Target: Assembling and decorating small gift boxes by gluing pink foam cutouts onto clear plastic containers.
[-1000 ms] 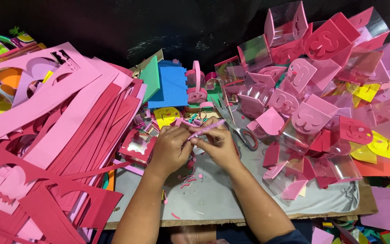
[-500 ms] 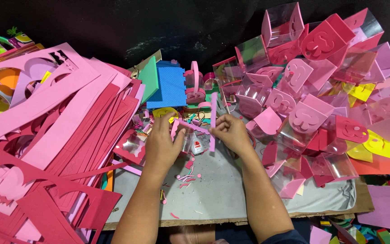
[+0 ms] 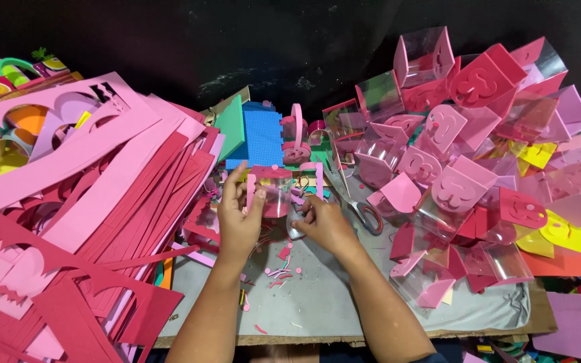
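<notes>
Foam offcuts (image 3: 82, 222): pink and red sheets are being kept heaped at the far left.
Left hand (image 3: 239, 218): a clear plastic box (image 3: 274, 191) with pink foam edging is being gripped upright, above the grey mat (image 3: 317, 296).
Right hand (image 3: 327, 225): fingers are being curled at the box's lower edge; whether anything is being pinched cannot be told.
Scissors (image 3: 364, 215): are being left just beside the right hand.
Finished boxes (image 3: 465, 154): are being kept piled at the right.

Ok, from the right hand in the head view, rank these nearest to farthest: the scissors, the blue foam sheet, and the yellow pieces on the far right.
1. Scissors, just right of the right hand.
2. Blue foam sheet, up and left, behind the work.
3. Yellow pieces, far right edge of the pile.
</notes>
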